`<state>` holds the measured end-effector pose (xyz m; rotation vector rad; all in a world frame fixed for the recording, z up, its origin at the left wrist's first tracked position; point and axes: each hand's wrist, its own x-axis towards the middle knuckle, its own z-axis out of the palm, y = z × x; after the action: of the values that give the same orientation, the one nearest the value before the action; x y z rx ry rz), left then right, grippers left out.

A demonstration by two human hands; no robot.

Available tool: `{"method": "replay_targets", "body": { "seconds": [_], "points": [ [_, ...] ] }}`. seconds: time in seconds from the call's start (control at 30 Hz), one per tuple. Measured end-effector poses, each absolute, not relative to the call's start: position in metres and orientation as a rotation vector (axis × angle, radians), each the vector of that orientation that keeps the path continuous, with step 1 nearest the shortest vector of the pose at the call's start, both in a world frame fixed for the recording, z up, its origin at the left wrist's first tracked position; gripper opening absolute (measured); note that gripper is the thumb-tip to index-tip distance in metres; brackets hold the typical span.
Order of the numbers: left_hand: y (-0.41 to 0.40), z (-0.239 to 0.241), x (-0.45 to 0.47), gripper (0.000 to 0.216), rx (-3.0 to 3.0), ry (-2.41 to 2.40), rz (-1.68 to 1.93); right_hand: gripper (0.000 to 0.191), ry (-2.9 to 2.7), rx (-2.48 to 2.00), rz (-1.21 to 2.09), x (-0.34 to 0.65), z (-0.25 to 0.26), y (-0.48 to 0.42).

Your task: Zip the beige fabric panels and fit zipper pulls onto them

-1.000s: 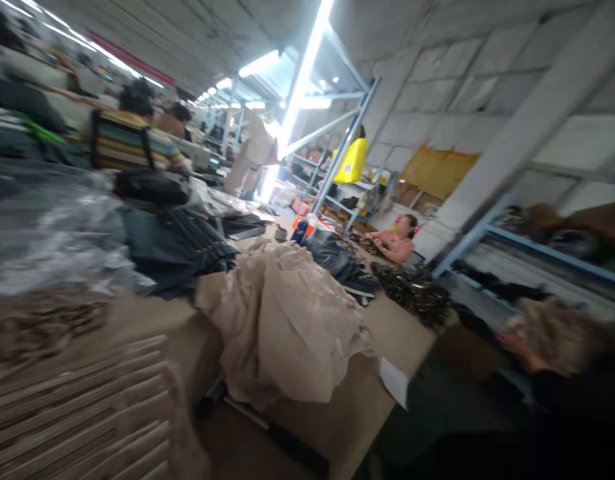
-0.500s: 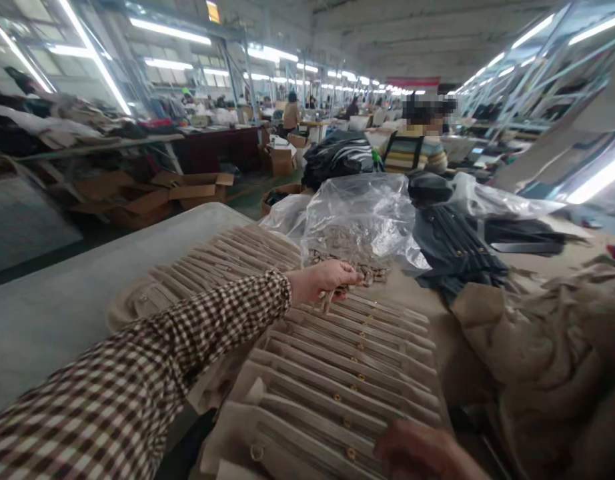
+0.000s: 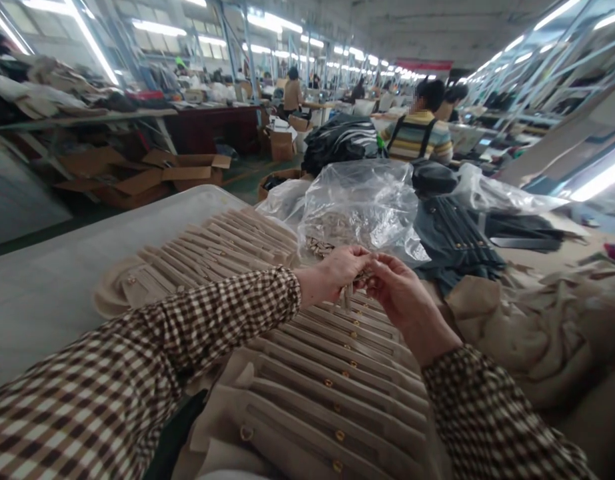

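Observation:
In the head view my left hand [image 3: 335, 273] is closed in a pinch, with small beige strips [image 3: 346, 298] hanging below its fingers. My right hand [image 3: 405, 297] meets it fingertip to fingertip, also pinched; what lies between its fingers is too small to make out. Beneath both hands runs an overlapping row of beige fabric pieces [image 3: 307, 383] with long slots and small gold rings. Just behind the hands a clear plastic bag [image 3: 360, 190] holds many small beige strips. Left of my hands lies a second row of beige pieces [image 3: 207, 250].
Dark blue pieces [image 3: 455, 240] with gold fittings lie right of the bag. Crumpled beige fabric [image 3: 527, 327] is heaped at the right. A pale tabletop [image 3: 152, 230] extends left, with open cardboard boxes [image 3: 137, 177] beyond it. A person in a striped top [image 3: 412, 141] is further back.
My right hand has come up from the lower right to meet my left hand. The left hand stays near the bag, and the whole view has shifted slightly.

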<state>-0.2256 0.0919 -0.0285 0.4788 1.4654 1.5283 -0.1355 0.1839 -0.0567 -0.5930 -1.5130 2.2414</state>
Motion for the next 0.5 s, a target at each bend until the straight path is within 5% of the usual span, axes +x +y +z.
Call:
{"method": "replay_targets", "body": {
  "seconds": [0.5],
  "points": [
    [0.111,-0.026,-0.227,0.026,0.571,1.443,1.573,0.037,-1.668,-0.472,2.165,-0.133,-0.058,0.228]
  ]
}}
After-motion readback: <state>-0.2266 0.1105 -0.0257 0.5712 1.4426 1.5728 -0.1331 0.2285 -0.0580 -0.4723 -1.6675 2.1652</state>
